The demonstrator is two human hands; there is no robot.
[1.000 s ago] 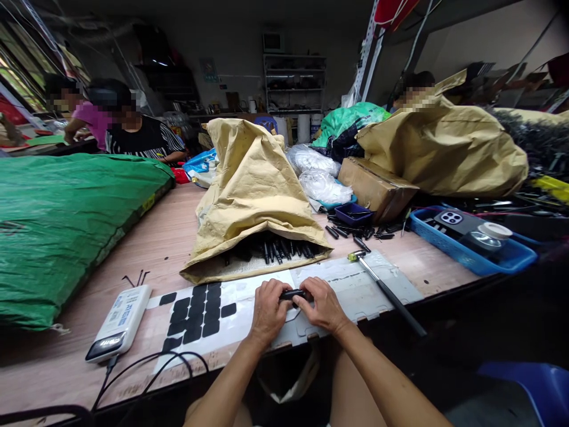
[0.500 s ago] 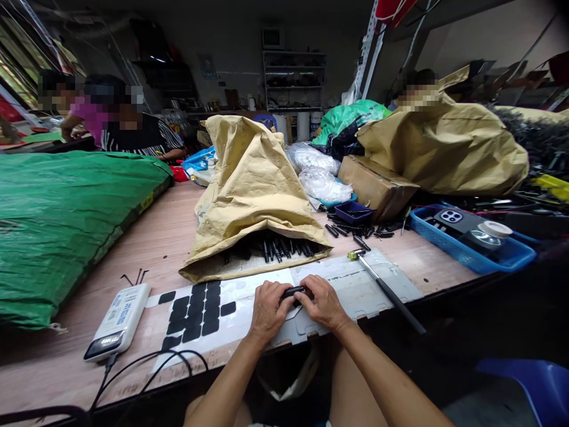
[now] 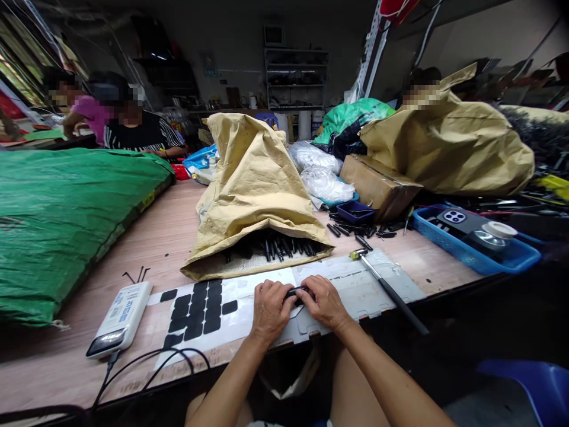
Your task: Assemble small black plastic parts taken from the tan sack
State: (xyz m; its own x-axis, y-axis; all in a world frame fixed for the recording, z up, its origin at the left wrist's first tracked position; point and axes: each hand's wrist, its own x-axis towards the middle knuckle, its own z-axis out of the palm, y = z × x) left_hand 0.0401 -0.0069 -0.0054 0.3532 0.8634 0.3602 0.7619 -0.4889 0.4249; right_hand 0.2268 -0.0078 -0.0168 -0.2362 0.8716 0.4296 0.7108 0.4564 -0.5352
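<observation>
Between my two hands, close to the table's front edge, is a short black cylindrical piece (image 3: 294, 292). My left hand (image 3: 272, 305) is closed on its left end and my right hand (image 3: 320, 301) on its right end; the fingers cover most of it. Just beyond them lies the mouth of a tan woven sack (image 3: 258, 196), with many similar black pieces (image 3: 278, 246) inside. To the left of my left hand, black rounded-square stickers (image 3: 195, 308) sit in rows on a white sheet. A hammer (image 3: 386, 287) with a dark handle rests right of my right hand.
A white power bank (image 3: 121, 320) with black cables stands left. Behind it bulges a green sack (image 3: 66, 225). On the right are a blue basket (image 3: 475, 252) holding a phone, a cardboard box (image 3: 377, 184) and loose black pieces (image 3: 344, 228). Co-workers sit at the back left (image 3: 142, 133).
My hands keep their grip on the black piece, with the thumbs and fingers shifted very slightly. The whole view has moved a little, so the table things appear slightly further right.
</observation>
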